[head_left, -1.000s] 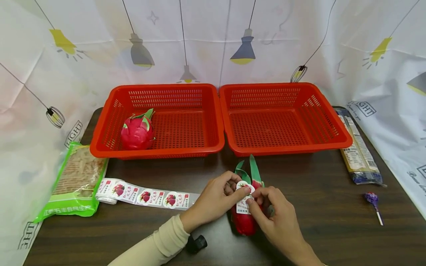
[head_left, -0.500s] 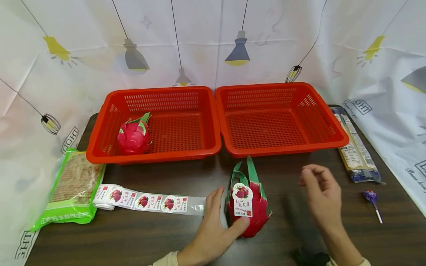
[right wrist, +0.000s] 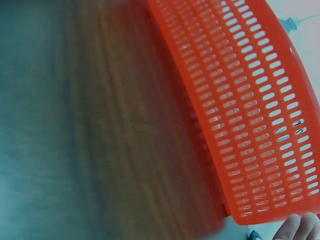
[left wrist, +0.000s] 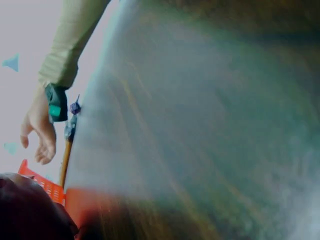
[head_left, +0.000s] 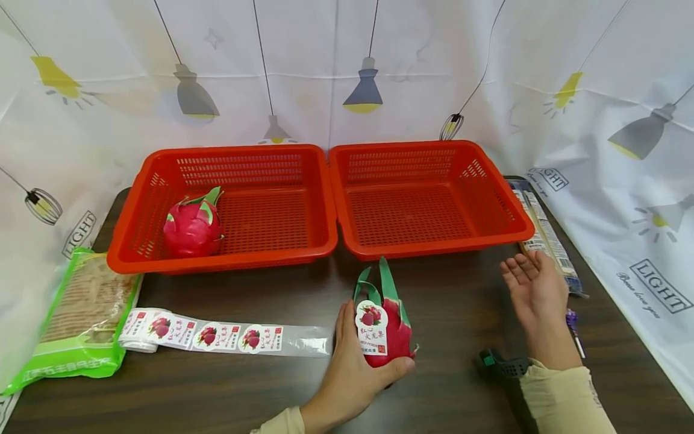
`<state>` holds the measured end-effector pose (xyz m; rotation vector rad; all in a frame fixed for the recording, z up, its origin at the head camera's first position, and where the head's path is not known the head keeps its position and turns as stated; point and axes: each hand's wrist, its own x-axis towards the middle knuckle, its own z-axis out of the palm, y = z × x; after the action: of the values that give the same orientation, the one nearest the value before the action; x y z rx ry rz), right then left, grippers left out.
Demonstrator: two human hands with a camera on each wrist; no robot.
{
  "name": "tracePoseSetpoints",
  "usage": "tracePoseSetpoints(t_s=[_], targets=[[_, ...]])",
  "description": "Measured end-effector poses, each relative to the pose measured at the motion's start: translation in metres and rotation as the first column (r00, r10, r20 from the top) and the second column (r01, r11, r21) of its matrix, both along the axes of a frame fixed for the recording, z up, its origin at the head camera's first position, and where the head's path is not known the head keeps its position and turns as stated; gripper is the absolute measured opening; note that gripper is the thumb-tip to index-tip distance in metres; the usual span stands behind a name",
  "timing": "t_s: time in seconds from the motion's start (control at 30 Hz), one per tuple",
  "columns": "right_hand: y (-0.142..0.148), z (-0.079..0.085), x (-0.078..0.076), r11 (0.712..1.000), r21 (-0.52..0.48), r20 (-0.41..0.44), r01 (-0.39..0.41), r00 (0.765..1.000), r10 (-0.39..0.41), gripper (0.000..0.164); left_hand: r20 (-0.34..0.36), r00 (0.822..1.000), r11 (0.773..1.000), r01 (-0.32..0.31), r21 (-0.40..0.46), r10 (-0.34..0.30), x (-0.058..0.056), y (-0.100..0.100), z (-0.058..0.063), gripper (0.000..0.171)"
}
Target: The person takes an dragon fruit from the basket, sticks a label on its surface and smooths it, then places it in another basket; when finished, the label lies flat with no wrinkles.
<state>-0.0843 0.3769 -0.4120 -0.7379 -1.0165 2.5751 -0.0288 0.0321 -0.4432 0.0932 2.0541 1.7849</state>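
A dragon fruit (head_left: 399,334) with long green leaf tips stands on the dark table, tilted slightly, in the head view. On its front is a white sticker (head_left: 372,330) printed with red fruit. My left hand (head_left: 352,377) grips the fruit from the left, thumb across its lower front and fingers along its left side. In the left wrist view a dark rounded shape, blurred, fills the lower left corner. Off to the right, my right hand (head_left: 539,298) is raised palm up, fingers relaxed, holding nothing. Its fingertips (right wrist: 300,230) show at the right wrist view's lower corner.
Two red baskets (head_left: 222,263) (head_left: 434,246) stand side by side behind; another dragon fruit (head_left: 192,229) lies in the left one. A sticker roll (head_left: 146,328) trails its strip toward my left hand. A green-edged food bag (head_left: 81,319), a long packet (head_left: 547,235) and a lollipop (head_left: 572,322) lie around.
Both hands were pressing the sticker on the fruit. My right hand let go and moved far right, turning palm up. My left hand shifted to grip the fruit's side. The head view turned right.
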Motion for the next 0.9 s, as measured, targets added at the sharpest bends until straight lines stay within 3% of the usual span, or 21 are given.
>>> tracePoseSetpoints(t_s=[0.23, 0.7, 0.8, 0.9], targets=[[-0.003, 0.003, -0.018, 0.999, -0.016, -0.023, -0.03, 0.999, 0.03, 0.016, 0.036, 0.999, 0.998, -0.012, 0.069, 0.009, -0.001, -0.003, 0.0, 0.117], [-0.003, 0.006, -0.024, 0.996, -0.088, -0.078, 0.012, 0.997, -0.019, 0.028, 0.061, 0.998, 0.988, -0.012, 0.157, 0.003, 0.004, -0.006, 0.002, 0.109], [-0.004, 0.007, -0.024, 0.996, -0.091, -0.079, 0.014, 0.997, -0.021, 0.03, 0.108, 0.994, 0.981, -0.007, 0.194, -0.014, 0.009, -0.011, 0.012, 0.106], [-0.005, 0.008, -0.023, 0.995, -0.099, -0.073, 0.022, 0.997, -0.029, 0.032, 0.179, 0.981, 0.968, 0.025, 0.25, -0.072, 0.017, -0.019, 0.035, 0.104]])
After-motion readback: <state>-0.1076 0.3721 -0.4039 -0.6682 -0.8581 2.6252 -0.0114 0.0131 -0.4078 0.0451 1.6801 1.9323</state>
